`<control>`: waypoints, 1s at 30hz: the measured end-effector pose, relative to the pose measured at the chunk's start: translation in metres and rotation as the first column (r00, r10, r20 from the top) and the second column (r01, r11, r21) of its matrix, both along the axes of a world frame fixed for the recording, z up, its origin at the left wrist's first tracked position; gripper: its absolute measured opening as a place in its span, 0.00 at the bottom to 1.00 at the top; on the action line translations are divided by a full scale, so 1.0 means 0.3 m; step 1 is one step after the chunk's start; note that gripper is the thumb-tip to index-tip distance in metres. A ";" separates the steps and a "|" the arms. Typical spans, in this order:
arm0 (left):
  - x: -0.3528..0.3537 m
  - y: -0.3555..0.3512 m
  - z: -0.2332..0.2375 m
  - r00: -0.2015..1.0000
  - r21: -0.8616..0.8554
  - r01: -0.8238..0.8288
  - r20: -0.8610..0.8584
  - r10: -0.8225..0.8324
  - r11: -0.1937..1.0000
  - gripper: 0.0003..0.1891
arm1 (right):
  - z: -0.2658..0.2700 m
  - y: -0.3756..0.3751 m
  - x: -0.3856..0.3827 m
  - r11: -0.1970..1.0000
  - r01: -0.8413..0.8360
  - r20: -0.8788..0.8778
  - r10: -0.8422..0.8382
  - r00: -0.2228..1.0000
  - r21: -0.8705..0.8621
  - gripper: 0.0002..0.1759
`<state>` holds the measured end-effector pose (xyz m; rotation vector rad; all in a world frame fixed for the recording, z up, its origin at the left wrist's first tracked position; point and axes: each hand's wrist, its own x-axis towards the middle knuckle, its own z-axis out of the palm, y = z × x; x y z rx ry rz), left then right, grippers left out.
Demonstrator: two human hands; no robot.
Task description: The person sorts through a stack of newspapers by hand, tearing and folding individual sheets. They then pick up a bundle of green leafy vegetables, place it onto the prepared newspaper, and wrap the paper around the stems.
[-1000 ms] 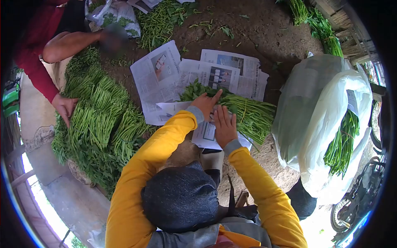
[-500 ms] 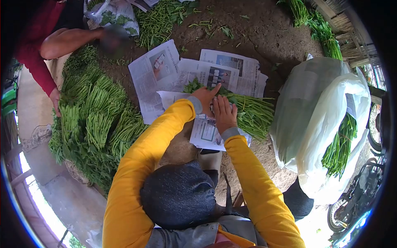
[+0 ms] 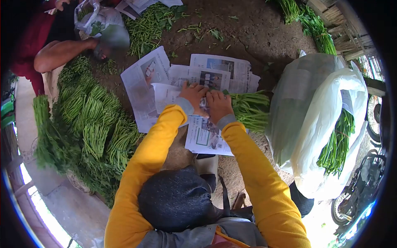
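Observation:
A bundle of long-stemmed greens (image 3: 253, 110) lies on newspaper, its stems pointing right. A folded newspaper sheet (image 3: 165, 96) covers its leafy end. My left hand (image 3: 193, 98) is pressed over the paper at that end, fingers curved over it. Beside it, my right hand (image 3: 219, 106) closes over the wrapped part where the stems come out. The undersides of both hands are hidden. More newspaper sheets (image 3: 142, 76) lie spread out beneath and behind.
At left lies a large heap of greens (image 3: 97, 120); another person's leg (image 3: 62, 56) is beyond it. A big translucent plastic bag (image 3: 306, 95) holding bundled greens (image 3: 338, 142) stands at right. Loose stems (image 3: 144, 31) and a plastic bag (image 3: 101, 18) lie at the back.
Newspaper now covers the leafy end that showed before. My left hand has shifted slightly left and both hands press the wrap. At left, a bunch of greens has moved outward.

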<state>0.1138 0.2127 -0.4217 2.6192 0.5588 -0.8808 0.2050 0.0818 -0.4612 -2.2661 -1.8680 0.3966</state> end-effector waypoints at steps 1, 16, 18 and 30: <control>-0.013 -0.010 0.011 1.000 0.025 -0.006 0.006 0.006 1.000 0.66 | 0.026 0.022 0.023 0.997 -0.021 -0.026 0.019 0.999 -0.074 0.44; 0.046 0.097 -0.079 0.982 0.031 -0.025 0.186 0.019 0.999 0.65 | -0.022 0.330 0.248 0.858 -0.190 -0.206 0.101 0.973 -0.477 0.51; 0.050 0.109 -0.093 0.983 0.030 -0.017 0.184 0.011 0.999 0.65 | -0.028 0.347 0.249 0.823 -0.202 -0.216 0.099 0.971 -0.532 0.54; 0.042 0.085 -0.083 0.978 0.064 -0.019 0.210 0.005 0.998 0.64 | -0.003 0.299 0.226 0.895 -0.162 -0.214 0.076 0.974 -0.416 0.48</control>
